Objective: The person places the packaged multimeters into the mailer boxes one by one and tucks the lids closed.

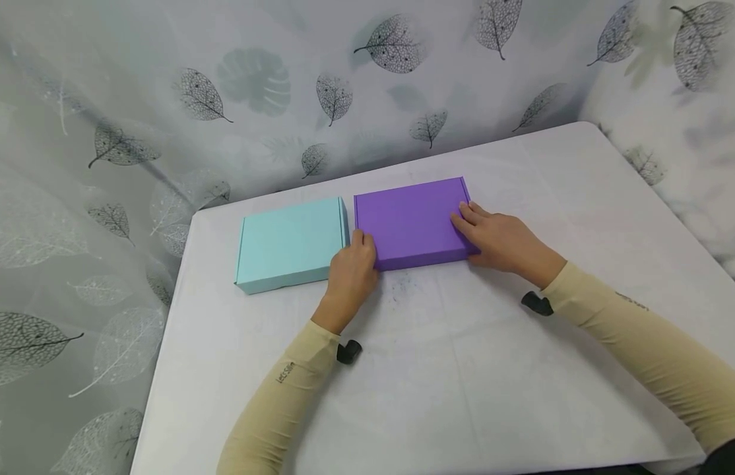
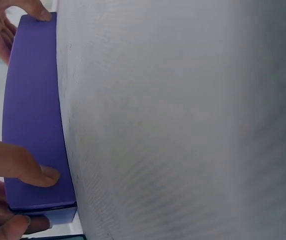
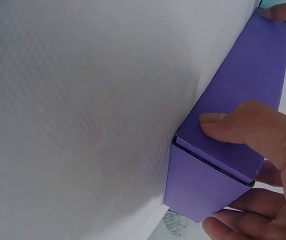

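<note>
A flat purple cardboard box [image 1: 412,221] lies on the white-covered table, lid closed. My left hand [image 1: 353,267] grips its near left corner; in the left wrist view the thumb [image 2: 35,172] presses the front side while the fingers bend round the end. At the opposite end, my right hand [image 1: 501,241] holds the near right corner, its thumb [image 3: 243,125] on the front side and fingers around the right end. Left of the purple box sits a closed light turquoise box [image 1: 290,241] of similar size, a narrow gap between the two. My left hand overlaps its near right corner in the head view.
The white cloth-covered table [image 1: 439,382] extends toward me and to the right. Leaf-patterned curtains [image 1: 260,125] hang behind it and along both sides. A small black device [image 1: 348,352] sticks out from the left wrist, and a similar black device [image 1: 536,303] from the right.
</note>
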Demonstrator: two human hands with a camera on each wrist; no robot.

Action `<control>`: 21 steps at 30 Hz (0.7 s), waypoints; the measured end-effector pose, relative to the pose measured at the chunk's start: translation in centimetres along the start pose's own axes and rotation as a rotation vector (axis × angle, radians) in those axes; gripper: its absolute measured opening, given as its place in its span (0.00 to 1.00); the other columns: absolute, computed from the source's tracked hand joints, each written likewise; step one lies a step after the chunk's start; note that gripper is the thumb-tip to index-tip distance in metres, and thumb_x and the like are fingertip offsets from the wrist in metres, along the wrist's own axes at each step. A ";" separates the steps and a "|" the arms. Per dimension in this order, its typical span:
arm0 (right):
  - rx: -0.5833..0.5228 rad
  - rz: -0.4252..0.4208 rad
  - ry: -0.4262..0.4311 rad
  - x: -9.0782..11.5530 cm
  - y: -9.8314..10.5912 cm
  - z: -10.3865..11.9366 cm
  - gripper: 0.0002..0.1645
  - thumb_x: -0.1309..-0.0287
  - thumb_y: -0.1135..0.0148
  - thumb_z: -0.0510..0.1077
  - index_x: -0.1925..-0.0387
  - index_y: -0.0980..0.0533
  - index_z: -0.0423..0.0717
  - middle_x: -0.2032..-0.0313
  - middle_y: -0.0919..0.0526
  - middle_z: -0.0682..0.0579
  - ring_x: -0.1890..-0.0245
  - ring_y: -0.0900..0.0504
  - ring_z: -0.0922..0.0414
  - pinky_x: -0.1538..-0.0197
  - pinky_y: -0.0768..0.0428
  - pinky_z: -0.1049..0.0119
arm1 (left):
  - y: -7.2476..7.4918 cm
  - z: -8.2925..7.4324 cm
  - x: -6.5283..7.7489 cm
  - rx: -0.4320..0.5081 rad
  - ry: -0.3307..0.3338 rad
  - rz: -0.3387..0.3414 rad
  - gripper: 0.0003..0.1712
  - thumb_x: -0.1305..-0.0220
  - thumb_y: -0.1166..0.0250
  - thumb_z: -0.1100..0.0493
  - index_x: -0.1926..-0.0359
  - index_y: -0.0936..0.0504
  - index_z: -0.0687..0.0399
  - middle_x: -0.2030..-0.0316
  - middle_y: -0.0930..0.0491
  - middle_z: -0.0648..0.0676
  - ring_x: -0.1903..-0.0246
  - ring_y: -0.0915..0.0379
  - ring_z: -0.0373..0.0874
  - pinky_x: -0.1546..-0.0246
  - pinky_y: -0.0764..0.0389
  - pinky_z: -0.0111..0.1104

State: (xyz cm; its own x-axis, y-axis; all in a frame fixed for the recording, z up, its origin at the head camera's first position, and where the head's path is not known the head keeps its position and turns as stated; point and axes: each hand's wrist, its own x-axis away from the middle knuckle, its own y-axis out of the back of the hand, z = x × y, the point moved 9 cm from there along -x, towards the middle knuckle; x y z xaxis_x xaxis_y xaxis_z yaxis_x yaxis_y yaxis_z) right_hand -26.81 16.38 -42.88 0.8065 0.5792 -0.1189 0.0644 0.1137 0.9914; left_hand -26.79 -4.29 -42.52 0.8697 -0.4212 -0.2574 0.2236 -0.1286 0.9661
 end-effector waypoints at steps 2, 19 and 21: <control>-0.004 0.004 -0.001 0.1 -0.1 0.0 0.49 0.51 0.17 0.41 0.31 0.30 0.27 0.33 0.31 0.25 0.32 0.30 0.32 0.49 0.18 0.41 | -0.1 0.0 0.1 0.013 0.004 0.009 0.18 0.47 0.28 0.74 0.54 0.21 0.73 0.60 0.26 0.62 0.78 0.23 0.49 0.78 0.18 0.40; 0.024 0.017 0.020 -0.3 -0.2 0.1 0.49 0.51 0.17 0.43 0.32 0.30 0.27 0.34 0.30 0.25 0.33 0.29 0.31 0.50 0.17 0.41 | -0.2 0.4 0.3 0.046 0.026 0.005 0.19 0.47 0.27 0.74 0.53 0.21 0.75 0.59 0.26 0.63 0.76 0.21 0.52 0.76 0.16 0.41; 0.023 0.014 0.021 -0.3 -0.3 0.0 0.49 0.52 0.17 0.43 0.32 0.30 0.28 0.34 0.30 0.25 0.33 0.29 0.31 0.50 0.18 0.41 | -0.4 0.5 0.2 0.054 0.029 0.024 0.21 0.46 0.26 0.73 0.52 0.22 0.75 0.58 0.26 0.63 0.74 0.20 0.52 0.74 0.15 0.41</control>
State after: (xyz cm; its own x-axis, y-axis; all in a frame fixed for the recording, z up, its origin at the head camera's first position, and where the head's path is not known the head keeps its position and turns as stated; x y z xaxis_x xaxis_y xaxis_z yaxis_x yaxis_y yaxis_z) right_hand -27.07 16.14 -43.09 0.7949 0.5974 -0.1061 0.0669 0.0875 0.9939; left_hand -26.89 -4.74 -42.95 0.8871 -0.3988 -0.2326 0.1790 -0.1673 0.9695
